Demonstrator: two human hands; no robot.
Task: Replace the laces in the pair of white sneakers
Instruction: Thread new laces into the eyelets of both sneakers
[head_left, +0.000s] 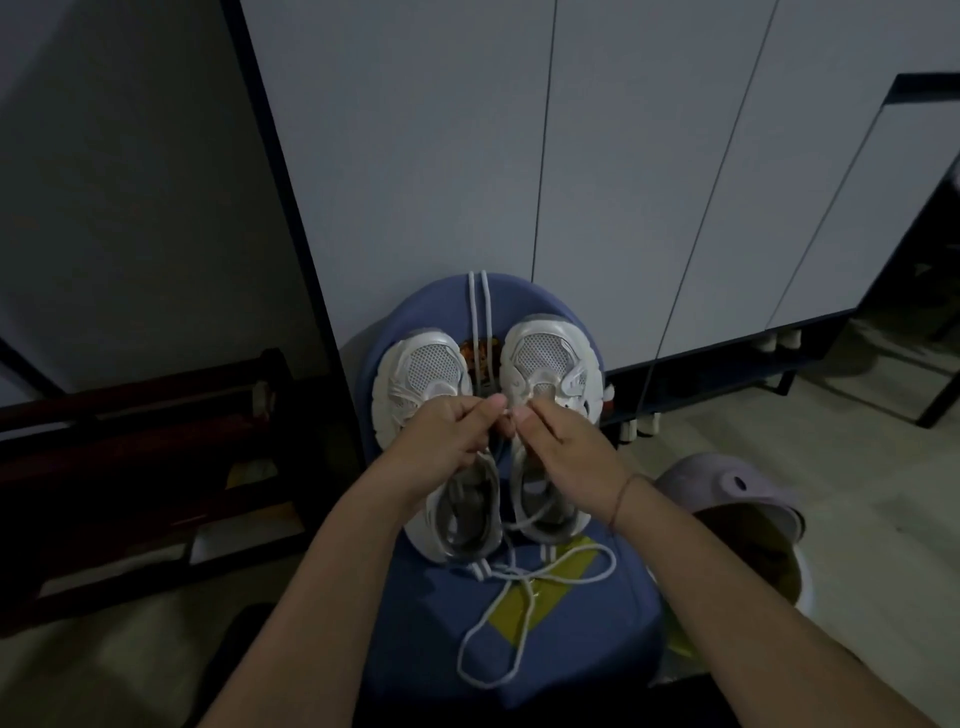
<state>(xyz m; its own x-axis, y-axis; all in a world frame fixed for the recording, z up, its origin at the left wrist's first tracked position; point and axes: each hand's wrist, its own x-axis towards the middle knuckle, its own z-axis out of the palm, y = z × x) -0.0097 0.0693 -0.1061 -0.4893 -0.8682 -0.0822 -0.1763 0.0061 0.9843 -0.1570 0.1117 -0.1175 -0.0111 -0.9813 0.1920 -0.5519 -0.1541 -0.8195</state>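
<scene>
A: Sneakers (426, 374): white, with grey mesh toe panels in a fine dotted weave. Lace (524, 587): white.

B: Seat (426, 623): blue, with a yellow-green patch (543, 610).

A: Cabinet (441, 156): pale grey panels, dark frame. Rack (130, 431): dark red-brown.

B: Tub (727, 483): lilac, though the dim light may be tinting it. Wrist cord (621, 499): reddish. Floor (857, 493): pale beige.
</scene>
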